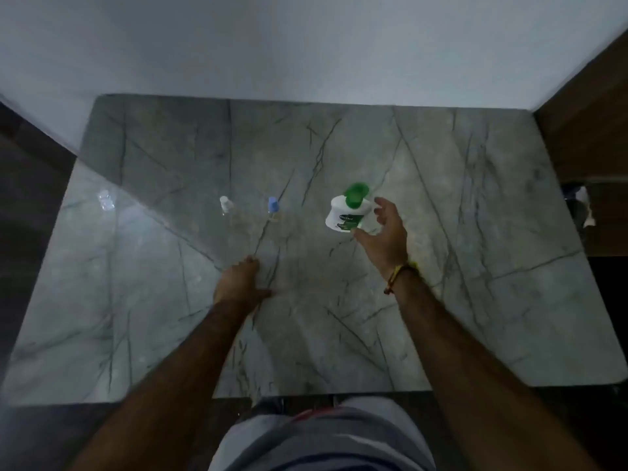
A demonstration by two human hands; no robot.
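The right hand (384,234) is held just beside the white pump bottle (345,214), fingers spread apart. The left hand (238,283) is laid open on the table (492,283).

From the green-capped bottle (346,212), the bench (475,266) runs bare to the right as far as the wooden panel (584,113). It is also bare behind the bottle, up to the wall (306,45) that closes off that side. To the bottle's left stand a blue-capped vial (273,205) and, farther left, a white-capped vial (225,202), each apart from its neighbour. In front of the bottle, the right hand (384,232) hangs spread just beside its right flank, and the left hand (238,283) rests on the stone well to its near left, with open bench between the two.
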